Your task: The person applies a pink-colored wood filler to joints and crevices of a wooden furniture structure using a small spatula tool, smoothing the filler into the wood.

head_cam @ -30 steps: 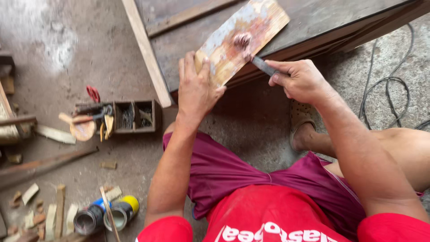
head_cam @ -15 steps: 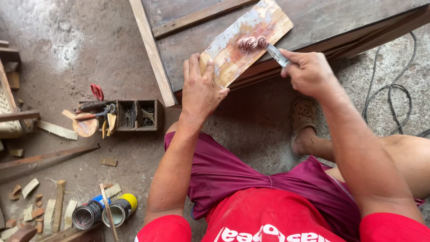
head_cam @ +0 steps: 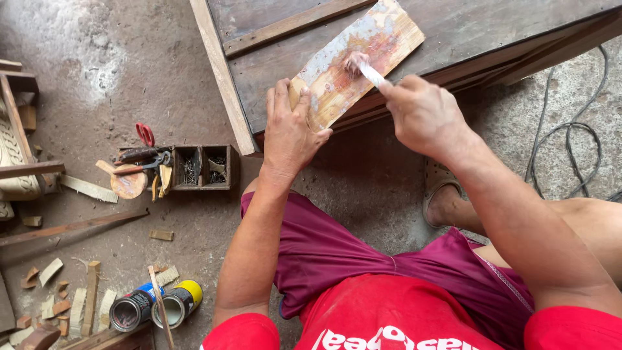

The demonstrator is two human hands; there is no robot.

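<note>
The left hand point(head_cam: 289, 133) lies flat with fingers spread on the lower end of a small plywood scrap point(head_cam: 353, 61), pinning it against the dark wooden tabletop point(head_cam: 466, 32); this grip is the same as in the earlier frames. The scrap sits tilted on the tabletop's near edge, its face smeared with pinkish-brown filler point(head_cam: 355, 59). The right hand point(head_cam: 424, 116) is closed around the handle of a putty knife point(head_cam: 371, 73), whose blade tip touches the filler at the middle of the scrap. A second ago the blade sat lower, off the scrap's right edge; since then it has moved up and inward onto the dab, and the filler patch looks more spread. On the concrete floor point(head_cam: 116, 58) to the left, a small wooden box point(head_cam: 202, 167) with compartments stands beside red-handled scissors point(head_cam: 145, 134), well apart from the hands. Two spray cans point(head_cam: 155, 304) lie side by side lower down, among wood offcuts point(head_cam: 71, 298). A grey cable point(head_cam: 570, 142) loops on the floor to the right.
</note>
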